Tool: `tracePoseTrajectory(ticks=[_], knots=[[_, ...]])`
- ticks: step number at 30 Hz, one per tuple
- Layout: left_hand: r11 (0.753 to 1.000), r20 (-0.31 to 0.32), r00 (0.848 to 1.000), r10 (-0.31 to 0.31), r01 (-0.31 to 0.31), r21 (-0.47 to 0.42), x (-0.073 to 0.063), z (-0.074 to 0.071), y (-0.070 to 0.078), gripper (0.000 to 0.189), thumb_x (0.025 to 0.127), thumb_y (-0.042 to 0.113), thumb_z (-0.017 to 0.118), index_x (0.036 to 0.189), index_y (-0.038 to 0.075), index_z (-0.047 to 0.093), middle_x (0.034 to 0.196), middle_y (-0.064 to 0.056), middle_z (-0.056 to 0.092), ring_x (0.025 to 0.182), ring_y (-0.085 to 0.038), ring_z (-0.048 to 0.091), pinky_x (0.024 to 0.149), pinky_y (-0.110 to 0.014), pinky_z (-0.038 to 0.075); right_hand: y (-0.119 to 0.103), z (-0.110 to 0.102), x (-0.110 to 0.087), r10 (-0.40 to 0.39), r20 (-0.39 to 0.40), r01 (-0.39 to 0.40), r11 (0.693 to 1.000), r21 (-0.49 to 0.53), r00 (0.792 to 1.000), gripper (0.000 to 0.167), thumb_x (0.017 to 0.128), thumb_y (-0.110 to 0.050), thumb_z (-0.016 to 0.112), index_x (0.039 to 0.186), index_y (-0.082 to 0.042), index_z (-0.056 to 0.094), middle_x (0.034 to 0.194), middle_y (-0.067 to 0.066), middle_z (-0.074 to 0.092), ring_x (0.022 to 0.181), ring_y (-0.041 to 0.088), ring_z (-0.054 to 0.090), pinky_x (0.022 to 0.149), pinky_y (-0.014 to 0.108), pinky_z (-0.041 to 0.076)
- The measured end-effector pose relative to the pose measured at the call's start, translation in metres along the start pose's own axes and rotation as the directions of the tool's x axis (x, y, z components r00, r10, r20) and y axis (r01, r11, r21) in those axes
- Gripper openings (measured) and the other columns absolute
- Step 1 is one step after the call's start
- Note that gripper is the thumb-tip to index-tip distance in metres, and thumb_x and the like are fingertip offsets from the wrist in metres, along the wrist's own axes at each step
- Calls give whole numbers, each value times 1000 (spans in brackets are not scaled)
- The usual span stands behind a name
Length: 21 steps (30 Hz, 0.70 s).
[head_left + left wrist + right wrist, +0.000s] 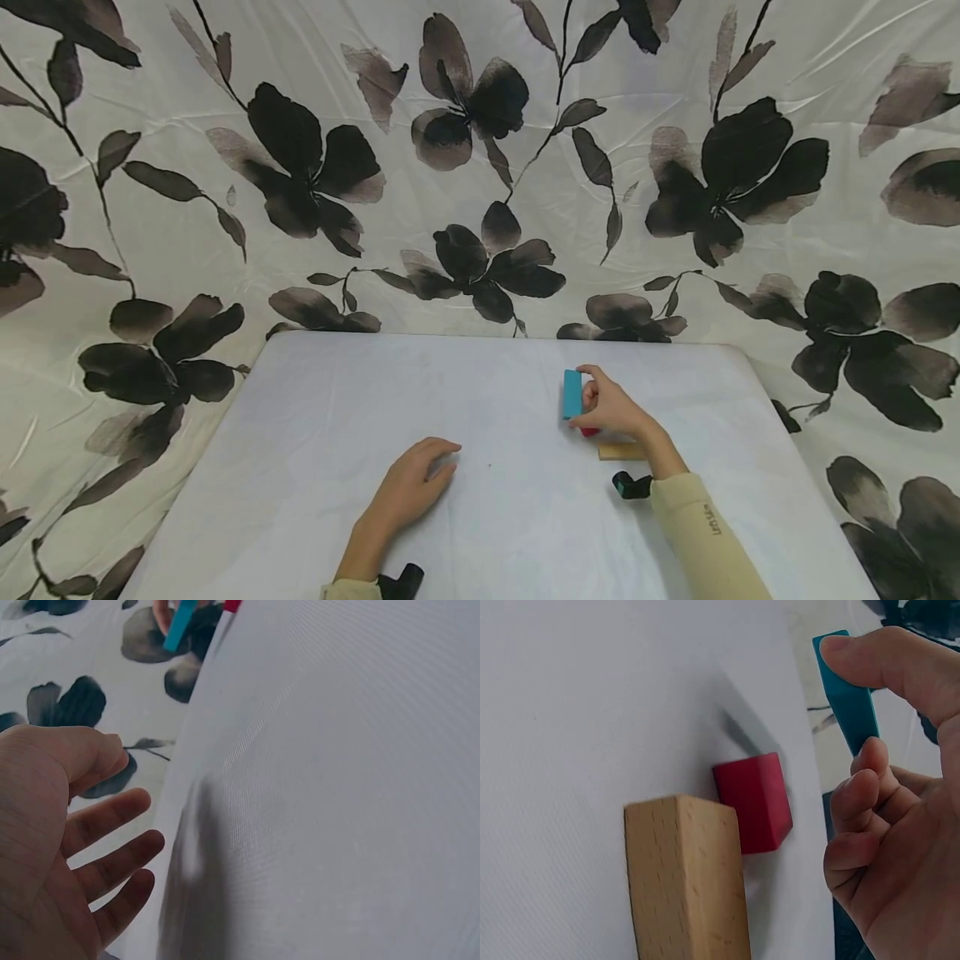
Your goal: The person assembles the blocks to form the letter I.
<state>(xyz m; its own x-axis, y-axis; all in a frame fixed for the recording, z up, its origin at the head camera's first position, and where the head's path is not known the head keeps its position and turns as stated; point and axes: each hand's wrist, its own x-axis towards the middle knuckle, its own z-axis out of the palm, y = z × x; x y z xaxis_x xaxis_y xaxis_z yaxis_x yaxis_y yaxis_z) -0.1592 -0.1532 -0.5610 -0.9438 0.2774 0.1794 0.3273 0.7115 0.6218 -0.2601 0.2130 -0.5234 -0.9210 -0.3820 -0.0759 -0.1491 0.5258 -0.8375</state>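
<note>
Blue rectangular block [572, 394]: pinched by its ends in the right hand [617, 412], lifted clear of the white tabletop [510, 525], long side pointing away from the person in head view. Small red block [754, 804]: on the tabletop, partly hidden by that hand in head view. Long light-brown wooden block [621, 452], visible grain: lies flat, crosswise, just nearer the person than red. Can't tell if those two touch.
</note>
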Motion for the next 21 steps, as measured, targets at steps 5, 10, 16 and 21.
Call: tracePoseTrajectory(ticks=[5, 10, 16, 21], knots=[[1000, 16, 1000, 0, 1, -9, 3, 2, 1, 25, 95, 29, 64, 119, 26, 67, 120, 14, 60, 117, -8, 54, 97, -36, 43, -2, 6, -1, -15, 18, 15, 1000, -4, 1000, 94, 71, -11, 85, 144, 1, 26, 83, 8, 51, 70, 18, 49, 66, 30, 45], [1000, 23, 1000, 15, -15, -22, 4, 3, 6, 25, 95, 28, 63, 120, 25, 66, 121, 13, 60, 117, -10, 54, 97, -37, 43, -4, 12, -3, -30, 19, 30, 999, -16, 999, 94, 71, -14, 86, 144, -4, 27, 82, 5, 52, 68, 16, 48, 63, 28, 45], [999, 24, 999, 26, -25, -32, 6, 8, 12, 25, 95, 26, 64, 120, 23, 66, 121, 10, 60, 117, -12, 55, 97, -38, 44, -6, 21, -5, -37, 12, 37, 999, -15, 999, 97, 70, -13, 87, 146, -3, 28, 83, 4, 53, 69, 16, 48, 66, 29, 42], [999, 33, 999, 38, -37, -31, 9, 12, 15, 26, 95, 27, 64, 120, 22, 66, 121, 10, 61, 117, -11, 55, 97, -37, 44, -7, 30, -8, -43, 28, 43, 999, 12, 999, 97, 69, -12, 87, 146, -5, 28, 84, 5, 53, 67, 16, 47, 63, 29, 41]])
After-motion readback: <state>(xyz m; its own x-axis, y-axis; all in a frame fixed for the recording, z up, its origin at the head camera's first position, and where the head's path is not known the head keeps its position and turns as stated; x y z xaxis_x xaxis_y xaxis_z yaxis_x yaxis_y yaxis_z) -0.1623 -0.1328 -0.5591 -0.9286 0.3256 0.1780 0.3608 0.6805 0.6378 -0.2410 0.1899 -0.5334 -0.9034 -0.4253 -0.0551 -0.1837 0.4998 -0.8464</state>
